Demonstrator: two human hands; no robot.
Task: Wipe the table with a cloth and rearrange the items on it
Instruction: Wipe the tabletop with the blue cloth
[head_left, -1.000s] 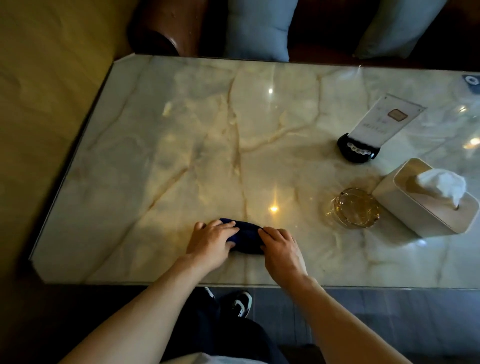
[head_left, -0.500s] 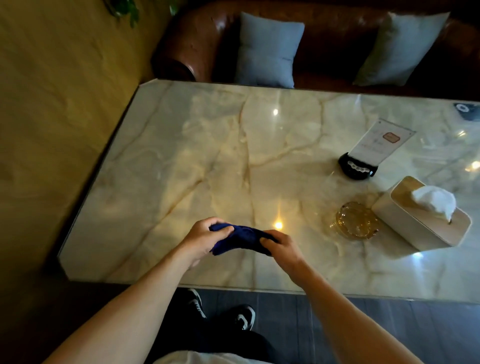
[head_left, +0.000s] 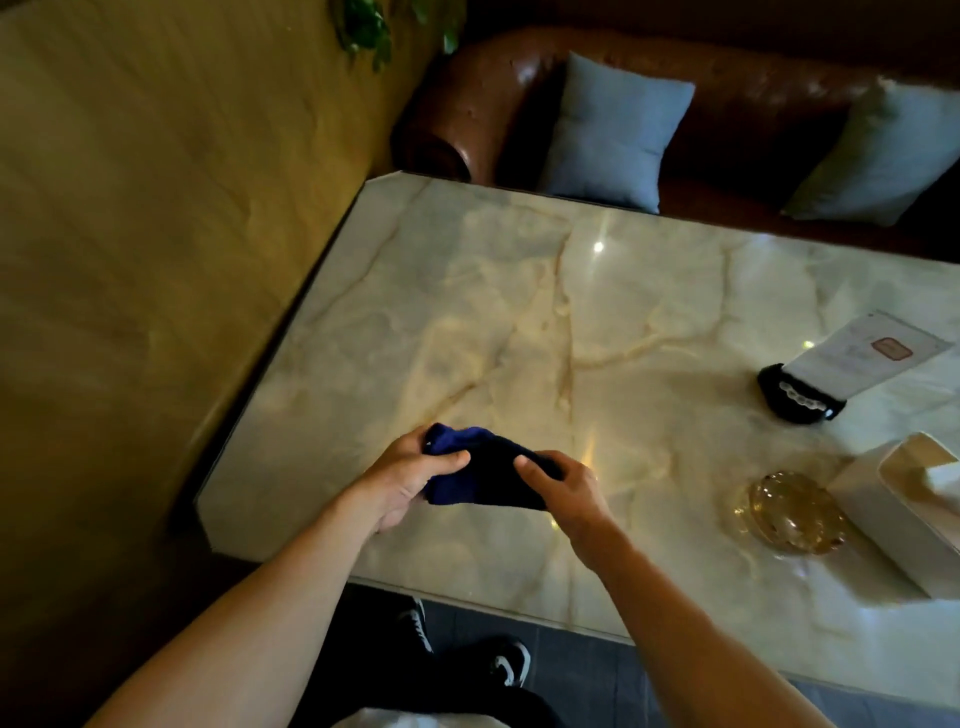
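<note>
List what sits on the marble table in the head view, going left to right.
Left hand → dark blue cloth → right hand → amber glass ashtray. The card stand and tissue box overlap it sideways, so I leave them out.

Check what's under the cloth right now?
The dark blue cloth is bunched between the left hand and right hand, over the marble table near its front edge. No object shows beneath; whether it touches the marble is hidden.
</note>
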